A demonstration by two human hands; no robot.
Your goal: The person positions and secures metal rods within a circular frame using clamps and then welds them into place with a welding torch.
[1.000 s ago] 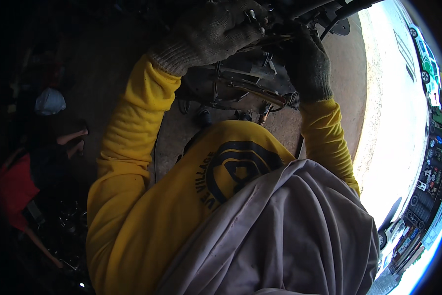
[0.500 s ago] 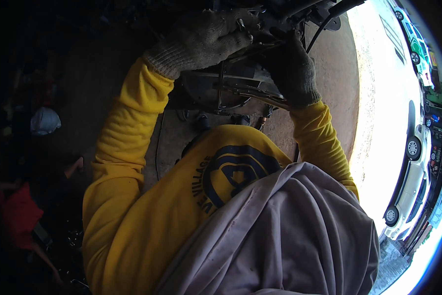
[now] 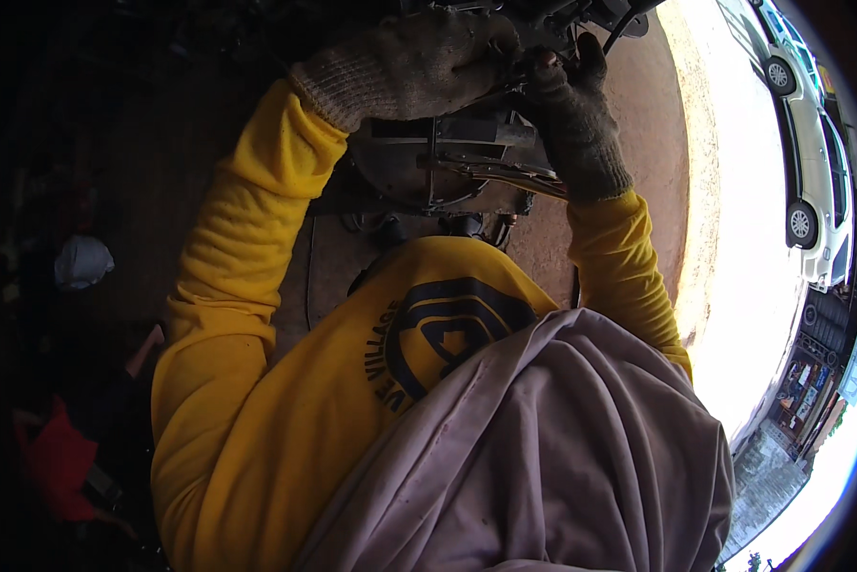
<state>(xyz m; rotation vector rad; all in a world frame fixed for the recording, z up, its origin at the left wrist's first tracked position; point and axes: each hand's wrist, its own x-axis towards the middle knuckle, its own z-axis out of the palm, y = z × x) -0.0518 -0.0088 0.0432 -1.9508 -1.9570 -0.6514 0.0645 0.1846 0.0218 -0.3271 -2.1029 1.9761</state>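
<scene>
Machinery (image 3: pixel 467 133), dark and metal, sits at the upper middle, under and between two gloved hands. Left hand (image 3: pixel 409 67) reaches in with its back up and its fingers lying close together, pointing right; what they grip, if anything, I cannot tell. Right hand (image 3: pixel 576 119) rises from its wrist, one digit upright, the others bent toward the left fingertips, one fingertip looking bare; whether it pinches a part I cannot tell. Both forearms, in two yellow sleeves (image 3: pixel 238 219), stretch forward. Counted besides: two dark shoes (image 3: pixel 387 232) below the machinery, one white car (image 3: pixel 819 143) outside, one person in red (image 3: pixel 61 458) at lower left, one pale bundle (image 3: pixel 83 262).
</scene>
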